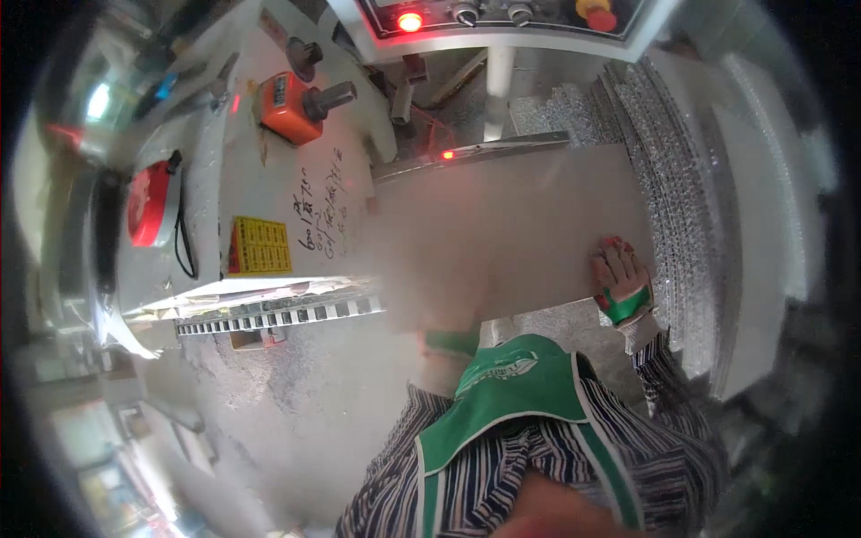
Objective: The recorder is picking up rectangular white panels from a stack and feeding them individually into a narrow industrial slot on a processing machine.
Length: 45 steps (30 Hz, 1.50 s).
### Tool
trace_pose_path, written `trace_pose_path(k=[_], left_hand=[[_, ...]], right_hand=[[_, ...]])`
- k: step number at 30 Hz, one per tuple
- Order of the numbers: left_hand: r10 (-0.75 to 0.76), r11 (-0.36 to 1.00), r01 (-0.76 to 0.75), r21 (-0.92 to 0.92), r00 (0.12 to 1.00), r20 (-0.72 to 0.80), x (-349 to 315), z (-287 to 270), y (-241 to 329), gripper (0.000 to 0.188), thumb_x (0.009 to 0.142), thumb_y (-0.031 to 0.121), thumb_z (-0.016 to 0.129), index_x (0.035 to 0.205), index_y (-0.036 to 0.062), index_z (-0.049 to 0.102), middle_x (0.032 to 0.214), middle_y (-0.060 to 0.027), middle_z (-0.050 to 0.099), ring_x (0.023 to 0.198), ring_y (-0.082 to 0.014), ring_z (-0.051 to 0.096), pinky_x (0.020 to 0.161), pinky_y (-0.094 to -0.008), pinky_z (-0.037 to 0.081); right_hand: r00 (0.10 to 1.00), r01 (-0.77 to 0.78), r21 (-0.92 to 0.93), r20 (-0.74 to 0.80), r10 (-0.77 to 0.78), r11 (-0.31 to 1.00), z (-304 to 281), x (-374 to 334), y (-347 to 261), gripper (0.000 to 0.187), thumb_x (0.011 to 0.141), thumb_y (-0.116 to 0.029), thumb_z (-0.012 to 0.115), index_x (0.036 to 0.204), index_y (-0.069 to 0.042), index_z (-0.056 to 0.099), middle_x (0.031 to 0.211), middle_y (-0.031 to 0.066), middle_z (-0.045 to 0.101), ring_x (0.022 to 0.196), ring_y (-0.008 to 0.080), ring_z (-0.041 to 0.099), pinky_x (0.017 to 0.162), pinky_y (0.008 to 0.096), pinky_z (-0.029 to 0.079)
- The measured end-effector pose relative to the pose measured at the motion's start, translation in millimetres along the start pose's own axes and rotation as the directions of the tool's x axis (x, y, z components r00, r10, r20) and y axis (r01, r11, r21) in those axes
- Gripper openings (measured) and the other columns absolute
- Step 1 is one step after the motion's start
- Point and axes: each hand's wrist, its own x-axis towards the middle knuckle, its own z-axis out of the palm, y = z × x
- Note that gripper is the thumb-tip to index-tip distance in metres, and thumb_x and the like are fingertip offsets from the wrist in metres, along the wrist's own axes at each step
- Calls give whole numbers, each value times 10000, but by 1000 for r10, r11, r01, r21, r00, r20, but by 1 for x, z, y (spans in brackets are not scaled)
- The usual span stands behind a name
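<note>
A flat pale grey panel (556, 224) lies in front of me, with its left end close to a light grey machine housing (296, 206). My right hand (621, 276), in a pale glove with a green band, rests on the panel near its right edge; its fingers are stretched out over the surface. On the panel's left part is my left hand (444, 345), also gloved with a green band. A hazy smear covers its fingers, so what they do there is hidden.
A control box (502, 27) with a lit red lamp and knobs stands at the top. Tall stacks of sheets (686, 206) with rough, glittering edges crowd the right. An orange switch box (289, 109) juts from the housing. Below it runs a black-and-white toothed strip (287, 316).
</note>
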Motion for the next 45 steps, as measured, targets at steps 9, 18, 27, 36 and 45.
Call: trace_pose_path(k=[9, 18, 27, 36, 45], left_hand=[[-30, 1000, 29, 4, 997, 76, -9, 0, -11, 709, 887, 397, 686, 1542, 316, 430, 1556, -161, 408, 1449, -387, 380, 1194, -637, 260], [84, 939, -77, 336, 996, -6, -26, 21, -43, 593, 889, 321, 659, 1465, 263, 528, 1538, -167, 442, 1434, -385, 408, 1195, -640, 272], [-96, 992, 111, -65, 973, 211, -36, -20, -86, 468, 878, 299, 677, 1322, 167, 620, 1586, -169, 405, 1477, -392, 361, 1225, -593, 266], [-67, 998, 67, 5, 970, 233, -55, -33, -135, 565, 823, 292, 726, 1357, 155, 606, 1580, -162, 410, 1490, -386, 339, 1242, -576, 246], [-52, 997, 61, -54, 987, 152, -75, -37, -179, 579, 845, 295, 700, 1397, 156, 595, 1558, -172, 432, 1469, -385, 365, 1231, -565, 254]], right_hand=[[996, 16, 39, -87, -12, 999, -13, 13, -15, 550, 863, -268, 638, 1367, -69, 536, 1410, 208, 553, 1258, 409, 583, 1005, 546, 516], [999, 22, -6, -25, -22, 1000, -19, 26, -39, 528, 830, -250, 678, 1310, -55, 573, 1387, 191, 566, 1244, 394, 595, 966, 544, 537], [996, 81, 67, 26, -83, 994, -22, 47, -79, 558, 827, -307, 677, 1331, -88, 579, 1399, 216, 567, 1242, 407, 599, 978, 570, 531], [980, 198, 61, -32, -196, 978, -34, 80, -116, 550, 824, -310, 650, 1308, -52, 601, 1402, 216, 576, 1245, 399, 605, 977, 529, 542], [974, 224, 67, 24, -226, 972, -41, 101, -157, 415, 914, -264, 594, 1281, -70, 616, 1397, 207, 571, 1269, 374, 590, 975, 487, 560]])
